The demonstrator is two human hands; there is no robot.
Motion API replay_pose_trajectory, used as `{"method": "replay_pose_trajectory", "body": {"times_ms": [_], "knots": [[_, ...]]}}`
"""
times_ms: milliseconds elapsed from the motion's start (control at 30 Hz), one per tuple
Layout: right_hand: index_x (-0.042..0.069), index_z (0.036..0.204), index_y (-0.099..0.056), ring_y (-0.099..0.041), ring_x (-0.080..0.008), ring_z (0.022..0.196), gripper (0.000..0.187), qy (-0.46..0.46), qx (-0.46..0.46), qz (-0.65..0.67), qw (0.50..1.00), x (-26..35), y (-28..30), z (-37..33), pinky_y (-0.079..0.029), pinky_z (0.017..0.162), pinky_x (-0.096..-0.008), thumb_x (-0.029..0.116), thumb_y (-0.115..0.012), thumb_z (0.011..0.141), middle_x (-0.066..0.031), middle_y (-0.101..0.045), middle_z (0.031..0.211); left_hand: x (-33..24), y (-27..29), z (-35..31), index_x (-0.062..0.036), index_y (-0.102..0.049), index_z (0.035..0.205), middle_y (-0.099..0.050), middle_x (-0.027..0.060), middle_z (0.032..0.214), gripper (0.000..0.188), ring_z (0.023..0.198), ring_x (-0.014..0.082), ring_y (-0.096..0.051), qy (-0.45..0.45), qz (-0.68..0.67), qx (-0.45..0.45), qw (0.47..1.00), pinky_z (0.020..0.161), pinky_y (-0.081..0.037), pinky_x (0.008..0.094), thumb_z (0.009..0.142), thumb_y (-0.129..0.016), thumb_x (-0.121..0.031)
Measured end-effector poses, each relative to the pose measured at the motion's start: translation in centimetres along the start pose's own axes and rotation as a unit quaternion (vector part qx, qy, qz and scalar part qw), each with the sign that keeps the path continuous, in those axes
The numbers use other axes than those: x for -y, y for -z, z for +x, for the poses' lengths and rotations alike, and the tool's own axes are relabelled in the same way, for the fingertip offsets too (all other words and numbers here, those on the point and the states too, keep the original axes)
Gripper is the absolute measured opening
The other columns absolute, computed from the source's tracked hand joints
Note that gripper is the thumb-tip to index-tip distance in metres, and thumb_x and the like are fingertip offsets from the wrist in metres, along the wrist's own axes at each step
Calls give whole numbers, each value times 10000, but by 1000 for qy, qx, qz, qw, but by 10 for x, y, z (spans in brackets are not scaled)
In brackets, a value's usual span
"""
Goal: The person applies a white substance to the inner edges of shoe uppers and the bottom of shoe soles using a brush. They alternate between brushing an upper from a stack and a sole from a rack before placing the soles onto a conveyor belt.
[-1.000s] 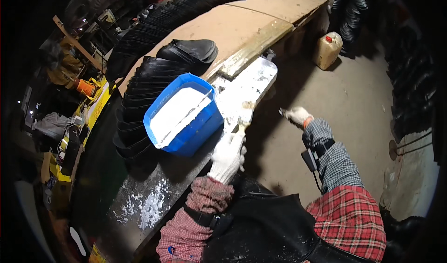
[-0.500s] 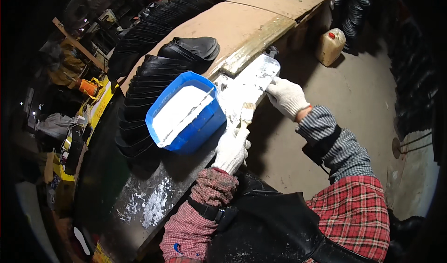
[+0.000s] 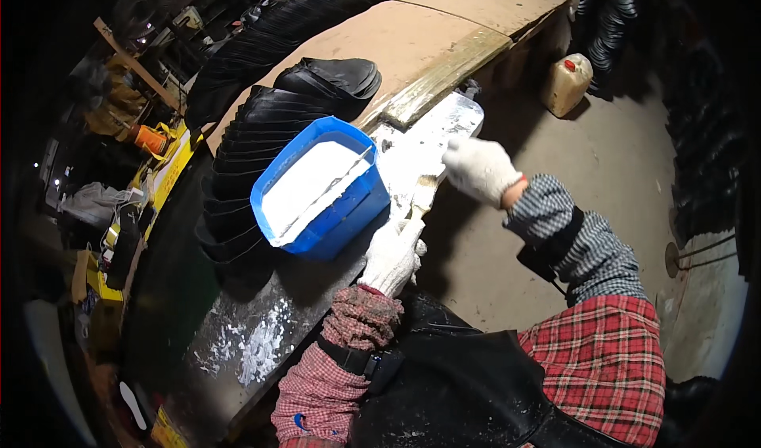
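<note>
My left hand (image 3: 390, 259), in a white knit glove, is closed around the handle of a paintbrush (image 3: 426, 191) with pale bristles pointing away from me. Just left of it stands a blue tub (image 3: 337, 226) of thick white liquid, a thin rod lying across its top. Beyond the brush, a flat, round-ended piece coated in white (image 3: 453, 115) sticks out beside the bench edge. My right hand (image 3: 485, 168), also gloved, is closed at this piece's right edge. Its fingertips are slightly blurred, and whatever they hold is hidden.
Black flat sheets lie fanned (image 3: 254, 147) behind the tub, and a long row of them (image 3: 309, 24) curves across the wooden bench (image 3: 404, 36). A pale jug with a red cap (image 3: 567, 87) stands on the floor. White splashes (image 3: 258, 345) mark the dark near surface.
My right hand has shifted slightly left over the white-coated piece. My left hand and the brush stay nearly in place. The whole view has shifted a little.
</note>
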State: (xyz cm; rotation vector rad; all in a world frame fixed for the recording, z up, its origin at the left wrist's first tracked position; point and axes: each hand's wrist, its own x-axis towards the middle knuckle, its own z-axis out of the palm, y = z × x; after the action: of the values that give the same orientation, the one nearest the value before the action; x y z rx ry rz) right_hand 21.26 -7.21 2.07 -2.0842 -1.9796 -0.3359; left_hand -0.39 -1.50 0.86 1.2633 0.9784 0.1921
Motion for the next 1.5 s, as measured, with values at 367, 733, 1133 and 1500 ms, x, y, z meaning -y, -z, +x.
{"method": "replay_pose_trajectory", "body": {"times_ms": [367, 733, 1133, 1500], "knots": [[98, 1061, -667, -678, -286, 892, 249, -43, 65, -52, 996, -5, -16, -2, -569, 676, -420, 153, -590, 831, -121, -622, 1024, 7, 0, -4, -58, -587, 959, -535, -20, 633, 227, 427, 45, -440, -8, -25, 23, 999, 351, -359, 208, 943, -598, -285], [99, 885, -614, -662, -285, 718, 96, -17, -18, -14, 1000, 21, -5, -13, -552, 568, -408, 114, -586, 794, -102, -615, 855, 5, -1, -2, -36, -591, 963, -548, -3, 643, 265, 448, 67, -463, -36, 22, -35, 998, 385, -390, 240, 949, -579, -301], [76, 924, -637, -669, -291, 720, 147, -127, 54, -69, 988, -10, -8, -5, -560, 577, -414, 119, -595, 790, -115, -632, 844, 4, -9, -7, -18, -599, 1013, -560, 9, 649, 286, 468, 76, -484, -49, 26, -53, 997, 412, -402, 254, 950, -564, -296], [67, 1034, -633, -692, -295, 785, 245, -23, 68, -14, 997, 36, -4, -16, -578, 633, -408, 82, -587, 793, -131, -661, 881, 27, 1, 7, -6, -608, 1033, -581, 24, 648, 330, 489, 89, -517, -119, 120, -90, 982, 439, -419, 266, 944, -567, -321]]}}
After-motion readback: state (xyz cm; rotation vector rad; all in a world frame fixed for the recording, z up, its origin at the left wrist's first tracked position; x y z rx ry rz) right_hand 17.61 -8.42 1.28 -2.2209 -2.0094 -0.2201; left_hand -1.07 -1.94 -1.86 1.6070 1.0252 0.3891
